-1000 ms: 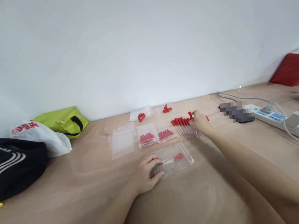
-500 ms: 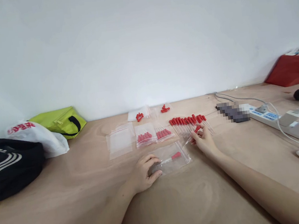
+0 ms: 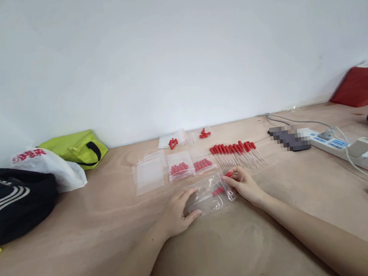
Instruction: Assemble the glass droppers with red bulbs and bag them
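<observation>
A clear zip bag (image 3: 208, 203) lies flat in front of me, with one red-bulbed dropper (image 3: 218, 191) inside. My left hand (image 3: 179, 212) rests at the bag's left end, its thumb and index finger spread apart on the plastic. Between the fingertips of my right hand (image 3: 245, 186) is the red bulb of another dropper (image 3: 228, 174), at the bag's right, zip end. Its thin tube points left into or over the bag; which, I cannot tell. Just beyond lies a row of droppers (image 3: 232, 148), red bulbs away from me.
Filled bags of droppers (image 3: 179, 169) and flat zip bags (image 3: 148, 176) lie left of the row. Small red bulb piles (image 3: 173, 143) sit near the wall. A power strip (image 3: 328, 140), phone (image 3: 289, 139) and cables are right; a black bag (image 3: 14, 203) and green bag (image 3: 74, 149) left.
My right hand has moved left and nearer with the dropper, from the row to the bag's zip end. The fingers of my left hand look straighter and more spread on the bag.
</observation>
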`<state>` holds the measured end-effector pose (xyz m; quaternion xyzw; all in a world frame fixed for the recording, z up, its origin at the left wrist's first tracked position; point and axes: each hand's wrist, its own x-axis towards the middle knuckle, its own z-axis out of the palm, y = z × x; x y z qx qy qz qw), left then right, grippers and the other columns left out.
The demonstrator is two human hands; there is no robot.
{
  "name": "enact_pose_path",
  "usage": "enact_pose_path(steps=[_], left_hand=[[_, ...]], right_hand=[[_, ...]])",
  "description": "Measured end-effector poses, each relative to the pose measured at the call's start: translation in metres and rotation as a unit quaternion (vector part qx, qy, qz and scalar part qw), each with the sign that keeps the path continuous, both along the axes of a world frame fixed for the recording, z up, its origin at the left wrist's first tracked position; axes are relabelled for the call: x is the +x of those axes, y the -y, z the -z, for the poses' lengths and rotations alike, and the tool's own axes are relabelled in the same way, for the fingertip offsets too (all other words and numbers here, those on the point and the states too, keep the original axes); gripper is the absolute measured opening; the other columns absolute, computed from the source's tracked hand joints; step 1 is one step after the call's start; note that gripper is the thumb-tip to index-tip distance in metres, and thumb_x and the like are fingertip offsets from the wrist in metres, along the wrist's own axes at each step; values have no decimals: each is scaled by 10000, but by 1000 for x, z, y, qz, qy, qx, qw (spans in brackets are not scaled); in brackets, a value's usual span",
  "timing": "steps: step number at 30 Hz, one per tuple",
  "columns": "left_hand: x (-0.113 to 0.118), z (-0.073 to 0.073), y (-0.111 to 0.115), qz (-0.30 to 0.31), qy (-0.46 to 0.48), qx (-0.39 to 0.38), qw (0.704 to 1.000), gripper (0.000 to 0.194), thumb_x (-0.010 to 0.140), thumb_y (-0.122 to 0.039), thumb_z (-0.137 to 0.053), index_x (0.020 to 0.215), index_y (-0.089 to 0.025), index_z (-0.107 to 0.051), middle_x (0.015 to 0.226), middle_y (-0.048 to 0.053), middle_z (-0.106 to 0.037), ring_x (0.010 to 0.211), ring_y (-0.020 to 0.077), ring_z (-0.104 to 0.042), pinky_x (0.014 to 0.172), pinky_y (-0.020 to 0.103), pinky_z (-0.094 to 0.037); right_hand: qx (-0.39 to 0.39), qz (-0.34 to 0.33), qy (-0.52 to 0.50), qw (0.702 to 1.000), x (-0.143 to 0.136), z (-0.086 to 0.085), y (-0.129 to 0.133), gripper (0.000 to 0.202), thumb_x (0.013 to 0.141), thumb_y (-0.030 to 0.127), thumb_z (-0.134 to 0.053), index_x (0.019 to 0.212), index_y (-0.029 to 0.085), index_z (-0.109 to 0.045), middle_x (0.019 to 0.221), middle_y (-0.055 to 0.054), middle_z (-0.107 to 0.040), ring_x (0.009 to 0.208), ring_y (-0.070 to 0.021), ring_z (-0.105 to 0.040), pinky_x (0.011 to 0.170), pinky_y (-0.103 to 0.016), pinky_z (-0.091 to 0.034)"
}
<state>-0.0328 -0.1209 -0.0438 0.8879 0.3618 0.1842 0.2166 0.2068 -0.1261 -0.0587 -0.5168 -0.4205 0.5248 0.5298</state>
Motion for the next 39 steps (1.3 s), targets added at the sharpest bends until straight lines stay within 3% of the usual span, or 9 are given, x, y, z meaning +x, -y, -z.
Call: enact_pose_path(steps=[9,16,20,25,27,29,32,35,39], left_hand=[[0,2,-2,9,3,19,1000,414,778,-309,-530,1169,-206,-441,1209,75,-504,1118,218,-464,943,369,-382],[1,1,-3,17,0,27,999,337,779,-322,-533,1092,-200,-504,1204,83,-506,1106,220,-477,944,381,-382],[1,3,-4,20,0,29,999,328,782,-325,-530,1085,-203,-507,1200,79,-508,1101,213,-481,942,373,-385],[1,3,-4,21,5,29,999,323,780,-321,-530,1078,-200,-512,1186,80,-518,1093,212,-486,960,382,-367],[1,2,-4,20,2,26,999,324,777,-322,-533,1076,-200,-515,1190,81,-515,1099,214,-482,952,378,-377],[1,2,-3,17,1,23,1000,328,775,-326,-535,1078,-200,-514,1196,82,-511,1104,218,-478,943,376,-385],[1,3,-4,17,-1,24,1000,331,779,-324,-532,1086,-203,-510,1196,79,-511,1105,216,-476,942,371,-386],[0,4,-4,19,0,27,999,329,780,-331,-531,1085,-206,-512,1195,76,-513,1105,216,-476,944,373,-383],[0,4,-4,20,1,28,999,336,784,-326,-530,1093,-199,-507,1203,82,-508,1110,213,-473,948,374,-380]], right_hand=[[41,-148,200,968,11,8,-6,238,723,350,-537,764,147,-655,655,-11,-616,460,-72,-453,416,-192,-349],[-68,-115,213,968,28,-8,-22,157,664,262,-607,748,130,-611,444,53,-494,343,-49,-393,333,-167,-295],[-76,-167,201,962,26,-12,-21,152,601,241,-662,703,133,-631,462,44,-518,379,-46,-420,336,-151,-287],[-37,-185,138,972,21,-6,-16,234,625,373,-646,721,161,-661,438,50,-497,342,-41,-362,333,-163,-278],[-32,-152,132,979,28,-4,-22,251,631,394,-631,713,158,-657,428,48,-487,338,-48,-357,335,-173,-278],[-10,-55,180,982,39,-5,-34,233,650,382,-603,684,154,-637,464,31,-519,364,-64,-396,363,-189,-314],[31,98,368,924,55,-9,-59,146,676,287,-556,702,159,-622,647,-21,-630,524,-110,-534,524,-224,-419],[15,135,452,882,60,-12,-82,130,630,197,-569,741,156,-624,757,-67,-656,706,-168,-591,663,-251,-428],[-20,139,491,860,52,-12,-99,185,599,146,-560,770,112,-621,772,-141,-651,783,-237,-600,649,-282,-422]])
